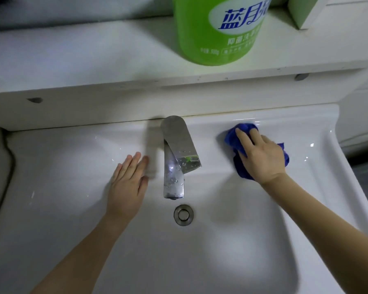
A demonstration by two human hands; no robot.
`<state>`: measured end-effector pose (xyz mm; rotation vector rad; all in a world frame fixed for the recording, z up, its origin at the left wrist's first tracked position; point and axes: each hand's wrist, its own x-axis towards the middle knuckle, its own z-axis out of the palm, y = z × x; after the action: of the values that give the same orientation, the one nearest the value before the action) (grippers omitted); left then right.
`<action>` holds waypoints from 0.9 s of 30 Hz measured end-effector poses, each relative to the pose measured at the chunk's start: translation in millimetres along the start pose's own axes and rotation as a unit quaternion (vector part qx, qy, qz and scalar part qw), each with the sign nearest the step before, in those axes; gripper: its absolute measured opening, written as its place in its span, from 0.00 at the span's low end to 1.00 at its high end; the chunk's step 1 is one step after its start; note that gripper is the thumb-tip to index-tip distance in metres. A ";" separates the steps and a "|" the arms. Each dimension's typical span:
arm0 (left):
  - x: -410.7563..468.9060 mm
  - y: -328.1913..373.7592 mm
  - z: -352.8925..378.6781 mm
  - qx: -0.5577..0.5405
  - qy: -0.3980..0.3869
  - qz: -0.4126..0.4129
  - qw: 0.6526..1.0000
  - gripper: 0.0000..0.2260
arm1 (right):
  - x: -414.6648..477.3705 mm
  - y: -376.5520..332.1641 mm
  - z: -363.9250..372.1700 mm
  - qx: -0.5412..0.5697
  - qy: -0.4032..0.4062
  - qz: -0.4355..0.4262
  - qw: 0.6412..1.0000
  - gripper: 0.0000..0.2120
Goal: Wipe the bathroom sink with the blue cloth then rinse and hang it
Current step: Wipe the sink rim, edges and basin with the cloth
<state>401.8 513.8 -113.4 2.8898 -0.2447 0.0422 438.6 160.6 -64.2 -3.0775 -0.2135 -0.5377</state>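
The white sink (72, 162) fills most of the view. A bunched blue cloth (232, 139) lies on the sink's back ledge, right of the chrome faucet (176, 158). My right hand (261, 155) presses flat on top of the cloth and covers its middle. Left of the faucet, my left hand (128, 183) rests flat on the sink's back slope with its fingers together and nothing in it. The round metal drain (183, 214) sits below the faucet spout.
A white shelf (94, 60) runs above the sink's back edge. A big green bottle (219, 28) with a blue-lettered label stands on it, above the faucet. A pale box (302, 11) is at the shelf's far right.
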 end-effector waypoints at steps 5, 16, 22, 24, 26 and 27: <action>0.1 2.5 -0.6 -0.011 0.003 0.000 1.000 0.23 | -5.0 -67.7 5.3 0.182 -0.102 0.280 0.937 0.16; 1.9 0.1 -5.1 0.010 -0.023 0.000 1.000 0.24 | -10.9 -92.7 6.4 0.276 -0.131 0.095 0.947 0.19; 0.1 -0.3 -1.5 0.021 -0.010 0.004 1.000 0.23 | -8.2 -37.6 4.3 0.155 -0.104 0.218 0.958 0.17; -0.1 1.2 1.0 0.019 -0.006 0.000 1.000 0.24 | 1.0 -54.6 7.9 0.177 -0.099 0.247 0.948 0.15; 0.1 0.5 1.7 0.018 -0.010 -0.001 1.000 0.24 | -3.4 -76.2 7.3 0.226 -0.101 0.240 0.939 0.16; 0.1 -0.2 1.0 0.016 -0.013 0.001 1.000 0.24 | -10.9 -84.5 6.7 0.244 -0.107 0.205 0.942 0.17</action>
<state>401.9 513.8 -114.4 2.9246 -0.2534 0.0078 419.2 243.1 -75.3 -2.5747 0.2556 -0.1040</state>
